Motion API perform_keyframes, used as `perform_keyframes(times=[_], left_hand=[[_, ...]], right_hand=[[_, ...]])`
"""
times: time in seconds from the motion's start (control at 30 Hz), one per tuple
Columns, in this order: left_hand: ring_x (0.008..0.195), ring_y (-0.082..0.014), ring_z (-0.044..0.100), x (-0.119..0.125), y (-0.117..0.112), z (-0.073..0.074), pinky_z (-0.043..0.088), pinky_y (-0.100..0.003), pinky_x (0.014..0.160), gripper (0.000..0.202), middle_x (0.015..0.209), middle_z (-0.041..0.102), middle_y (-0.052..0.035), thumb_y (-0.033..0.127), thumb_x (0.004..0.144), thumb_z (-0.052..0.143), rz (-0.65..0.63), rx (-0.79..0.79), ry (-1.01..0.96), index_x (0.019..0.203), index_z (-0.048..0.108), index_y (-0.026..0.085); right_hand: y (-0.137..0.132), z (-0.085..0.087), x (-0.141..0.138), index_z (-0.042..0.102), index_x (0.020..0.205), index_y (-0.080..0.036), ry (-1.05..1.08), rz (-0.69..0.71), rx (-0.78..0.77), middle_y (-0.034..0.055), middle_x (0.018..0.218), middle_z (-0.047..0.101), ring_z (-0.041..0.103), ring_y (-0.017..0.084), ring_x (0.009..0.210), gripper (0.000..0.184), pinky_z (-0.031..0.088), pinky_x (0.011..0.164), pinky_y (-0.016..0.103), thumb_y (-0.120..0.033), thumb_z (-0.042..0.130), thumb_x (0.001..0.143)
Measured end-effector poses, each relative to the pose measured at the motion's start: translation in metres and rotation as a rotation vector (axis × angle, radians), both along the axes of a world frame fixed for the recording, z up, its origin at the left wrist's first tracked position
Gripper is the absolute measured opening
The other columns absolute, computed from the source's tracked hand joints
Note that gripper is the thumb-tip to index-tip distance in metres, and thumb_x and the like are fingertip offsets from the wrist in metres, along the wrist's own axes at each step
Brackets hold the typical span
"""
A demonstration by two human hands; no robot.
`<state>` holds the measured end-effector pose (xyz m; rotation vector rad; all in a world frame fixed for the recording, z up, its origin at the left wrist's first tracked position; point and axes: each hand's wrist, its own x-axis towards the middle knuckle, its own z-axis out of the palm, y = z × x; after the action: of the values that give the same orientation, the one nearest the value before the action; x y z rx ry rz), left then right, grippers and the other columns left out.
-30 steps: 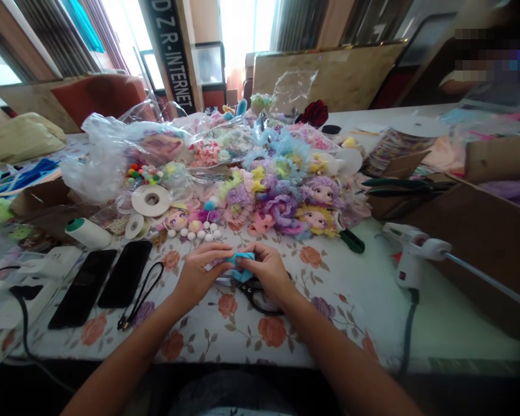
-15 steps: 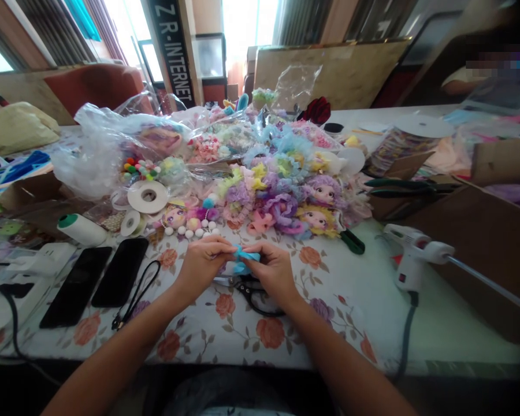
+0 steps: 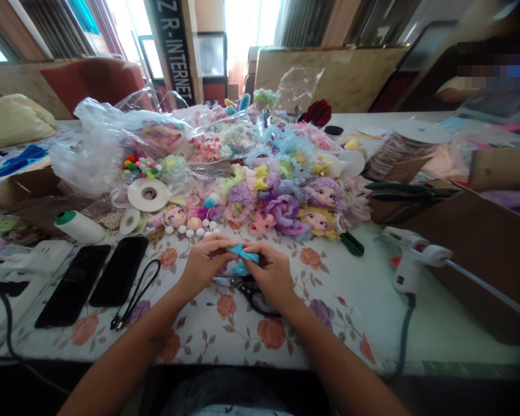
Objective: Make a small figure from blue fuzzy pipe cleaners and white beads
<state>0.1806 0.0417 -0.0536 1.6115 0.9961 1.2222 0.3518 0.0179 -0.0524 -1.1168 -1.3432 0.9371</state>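
A small bright blue ribbon bow point(image 3: 241, 254) is pinched between my two hands above the flowered tablecloth. My left hand point(image 3: 205, 258) is closed, its thumb and fingertips gripping the bow's left side. On the opposite side, my right hand point(image 3: 272, 267) pinches the other loop, fingers curled. Beneath them lies a pair of scissors with black handles point(image 3: 256, 299), partly covered by my right hand and the bow. Just beyond my hands sit a string of white beads point(image 3: 190, 231) and a coral-pink bow point(image 3: 261, 222).
Beyond is a heap of fluffy ornaments, with a yellow-haired doll face point(image 3: 316, 221). At right stand a glue gun point(image 3: 409, 254) and a cardboard box point(image 3: 481, 260). Two phones point(image 3: 119, 271), a thread spool point(image 3: 80, 227) and a power strip point(image 3: 34, 271) lie left. A person is at the far right.
The blue ribbon now shows a clearer bow shape, with its loops spread between my fingers. Both hands stay in nearly the same place; the view has shifted slightly.
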Motion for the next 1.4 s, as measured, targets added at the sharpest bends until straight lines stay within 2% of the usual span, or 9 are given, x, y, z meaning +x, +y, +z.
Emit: perform_keyframes(times=[0.13, 0.27, 0.53, 0.77, 0.9, 1.03, 1.23, 1.3, 1.4], left_hand=[[0.078, -0.0174, 0.065, 0.0, -0.005, -0.006, 0.055, -0.025, 0.064, 0.018, 0.09, 0.071, -0.007, 0.026, 0.077, 0.077, 0.065, 0.045, 0.017, 0.094, 0.08, 0.023], [0.064, -0.0134, 0.061, -0.001, -0.008, -0.007, 0.051, -0.023, 0.053, 0.015, 0.082, 0.071, -0.0049, 0.023, 0.076, 0.077, 0.053, 0.019, -0.013, 0.09, 0.081, 0.024], [0.074, -0.0173, 0.067, -0.002, -0.008, -0.006, 0.054, -0.025, 0.062, 0.01, 0.083, 0.073, -0.0059, 0.02, 0.074, 0.078, 0.059, 0.031, 0.018, 0.083, 0.081, 0.022], [0.08, -0.0184, 0.067, -0.003, -0.006, 0.003, 0.058, -0.028, 0.067, 0.026, 0.096, 0.07, -0.0082, 0.031, 0.074, 0.08, 0.04, 0.001, 0.01, 0.098, 0.079, 0.021], [0.08, -0.019, 0.067, -0.003, -0.007, -0.001, 0.056, -0.026, 0.064, 0.014, 0.087, 0.071, -0.0071, 0.026, 0.076, 0.077, 0.035, 0.016, 0.051, 0.089, 0.081, 0.021], [0.077, -0.0176, 0.066, -0.002, -0.009, -0.007, 0.053, -0.025, 0.063, 0.011, 0.086, 0.072, -0.0059, 0.022, 0.078, 0.076, 0.044, 0.037, 0.057, 0.087, 0.081, 0.023], [0.081, -0.0182, 0.066, -0.001, -0.007, -0.007, 0.054, -0.028, 0.071, 0.017, 0.092, 0.071, -0.0065, 0.025, 0.076, 0.078, 0.041, 0.023, 0.038, 0.093, 0.08, 0.022], [0.08, -0.0178, 0.065, -0.002, -0.006, -0.006, 0.055, -0.027, 0.069, 0.022, 0.095, 0.07, -0.0067, 0.024, 0.074, 0.079, 0.016, 0.003, -0.003, 0.097, 0.079, 0.022], [0.073, -0.0161, 0.064, -0.002, -0.006, -0.005, 0.053, -0.025, 0.061, 0.017, 0.089, 0.07, -0.0061, 0.023, 0.075, 0.078, 0.016, 0.004, -0.042, 0.092, 0.081, 0.022]], right_hand=[[-0.001, -0.004, 0.0, 0.072, 0.078, -0.024, 0.015, -0.015, 0.0, 0.0074, 0.098, 0.078, 0.072, 0.026, 0.09, 0.005, 0.058, 0.078, 0.038, -0.027, 0.074, 0.074], [0.0, -0.006, 0.0, 0.074, 0.075, -0.024, 0.078, 0.026, -0.067, 0.0062, 0.089, 0.079, 0.073, 0.026, 0.084, 0.006, 0.059, 0.074, 0.036, -0.028, 0.077, 0.071], [0.001, -0.007, -0.001, 0.074, 0.072, -0.023, 0.087, 0.041, -0.118, 0.006, 0.082, 0.078, 0.072, 0.024, 0.077, 0.009, 0.058, 0.068, 0.034, -0.029, 0.079, 0.068], [0.002, 0.0, -0.001, 0.072, 0.072, -0.023, 0.105, 0.006, -0.086, 0.0055, 0.086, 0.078, 0.071, 0.024, 0.081, 0.012, 0.058, 0.07, 0.034, -0.031, 0.08, 0.069], [0.001, -0.007, -0.002, 0.074, 0.073, -0.023, 0.087, 0.029, -0.086, 0.0061, 0.085, 0.078, 0.072, 0.025, 0.081, 0.011, 0.057, 0.07, 0.034, -0.031, 0.079, 0.069], [0.001, -0.012, -0.003, 0.074, 0.073, -0.023, 0.068, 0.04, -0.099, 0.0051, 0.08, 0.077, 0.071, 0.023, 0.075, 0.009, 0.056, 0.065, 0.033, -0.03, 0.079, 0.069], [0.002, -0.001, -0.002, 0.072, 0.071, -0.023, 0.088, -0.003, -0.12, 0.0039, 0.078, 0.075, 0.068, 0.022, 0.072, 0.011, 0.056, 0.065, 0.033, -0.032, 0.079, 0.069], [0.002, 0.002, -0.001, 0.071, 0.07, -0.023, 0.111, -0.018, -0.126, 0.0032, 0.076, 0.074, 0.068, 0.021, 0.07, 0.013, 0.056, 0.065, 0.033, -0.033, 0.08, 0.068], [0.002, 0.003, 0.0, 0.071, 0.068, -0.022, 0.168, 0.01, -0.167, 0.0023, 0.073, 0.074, 0.066, 0.019, 0.065, 0.017, 0.055, 0.06, 0.031, -0.034, 0.083, 0.064]])
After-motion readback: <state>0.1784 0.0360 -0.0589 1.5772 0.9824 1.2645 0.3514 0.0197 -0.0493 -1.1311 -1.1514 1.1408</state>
